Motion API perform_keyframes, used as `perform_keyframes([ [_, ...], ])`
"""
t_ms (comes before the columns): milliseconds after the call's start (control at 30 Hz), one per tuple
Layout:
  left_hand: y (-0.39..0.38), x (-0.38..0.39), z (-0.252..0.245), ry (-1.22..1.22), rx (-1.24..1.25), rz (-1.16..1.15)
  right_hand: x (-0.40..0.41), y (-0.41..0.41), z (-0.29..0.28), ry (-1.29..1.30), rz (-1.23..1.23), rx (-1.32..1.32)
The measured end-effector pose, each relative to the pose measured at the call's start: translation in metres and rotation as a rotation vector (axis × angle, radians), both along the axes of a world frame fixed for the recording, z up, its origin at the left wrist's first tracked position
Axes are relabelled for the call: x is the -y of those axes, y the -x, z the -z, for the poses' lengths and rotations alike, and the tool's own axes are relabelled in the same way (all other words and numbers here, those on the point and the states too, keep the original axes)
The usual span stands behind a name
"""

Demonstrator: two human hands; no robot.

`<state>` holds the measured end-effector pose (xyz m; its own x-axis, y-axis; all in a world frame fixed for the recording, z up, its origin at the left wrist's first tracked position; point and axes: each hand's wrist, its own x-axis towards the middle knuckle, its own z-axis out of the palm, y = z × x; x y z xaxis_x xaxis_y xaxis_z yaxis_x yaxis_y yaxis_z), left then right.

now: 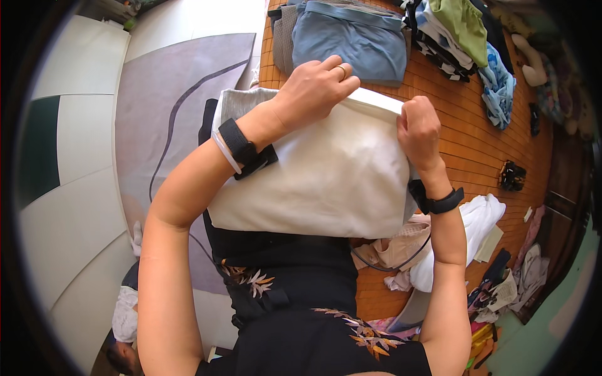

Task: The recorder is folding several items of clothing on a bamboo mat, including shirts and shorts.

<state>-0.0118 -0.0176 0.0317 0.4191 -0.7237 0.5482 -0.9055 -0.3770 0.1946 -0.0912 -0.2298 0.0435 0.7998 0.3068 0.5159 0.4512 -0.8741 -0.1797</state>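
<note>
A cream-white garment (324, 183), smooth and folded into a broad panel, lies across my lap. My left hand (322, 89), with a ring on one finger, grips its far edge near the middle. At the right end of the same edge my right hand (418, 134) is closed on the fabric. Between the two hands runs a bright white band (376, 101) along the top. Grey fabric (247, 103) shows beneath the garment at its left corner. Just beyond my left hand lies a folded blue garment (350, 42). The fingertips of both hands are partly hidden.
A slatted wooden-looking mat (470, 141) covers the surface at right. A clothes stack (451, 33) stands at the far right, with a black hair claw (511, 176) nearer. White cloth (475, 216) lies by my right forearm. Another person (126, 315) is at lower left, near white cabinets (80, 221).
</note>
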Motion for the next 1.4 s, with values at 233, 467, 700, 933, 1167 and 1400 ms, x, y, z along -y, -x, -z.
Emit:
perform_keyframes([
  [233, 0.004, -0.014, -0.009, -0.122, 0.031, -0.139, 0.008, 0.003, 0.003, 0.175, -0.064, 0.140],
  [467, 0.041, -0.082, -0.056, -0.130, -0.310, -0.307, -0.001, 0.045, -0.016, 0.090, 0.161, -0.208],
  [700, 0.124, -0.193, -0.027, 0.203, -0.950, -0.720, -0.070, 0.107, -0.021, -0.185, 0.064, -0.133],
  [933, 0.154, -0.190, -0.024, 0.521, -1.424, -0.653, -0.128, 0.121, 0.000, -0.630, -0.012, -0.560],
  [1167, 0.155, -0.164, -0.038, 0.819, -1.715, -0.443, -0.135, 0.109, 0.017, -0.799, 0.115, -0.678],
  [1400, 0.169, -0.081, -0.080, 0.862, -1.786, 0.006, -0.123, 0.111, 0.015, -1.050, 0.171, -0.885],
])
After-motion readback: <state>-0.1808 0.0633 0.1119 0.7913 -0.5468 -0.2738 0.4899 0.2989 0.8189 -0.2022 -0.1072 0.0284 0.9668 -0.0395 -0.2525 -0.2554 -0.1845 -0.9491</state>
